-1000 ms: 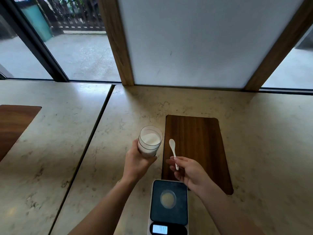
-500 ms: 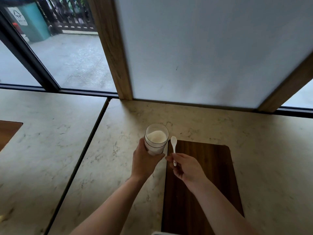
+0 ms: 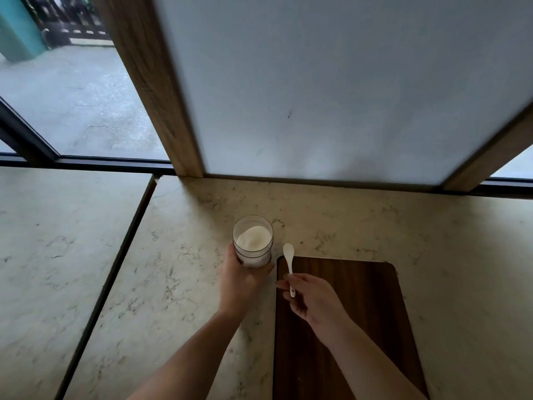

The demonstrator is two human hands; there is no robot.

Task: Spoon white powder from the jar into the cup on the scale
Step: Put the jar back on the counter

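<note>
Left hand had its fingers wrapped round the powder jar; right hand, at its 3 o'clock, pinched the white spoon, bowl empty.

Marble countertop, wood-framed frosted panel — window left, daylight

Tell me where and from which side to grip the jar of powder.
Grip the jar around its lower wall, from its left and near side, as the left hand does. It stands upright with an open mouth, so a low side hold leaves the top free for the spoon in the right hand.
</note>
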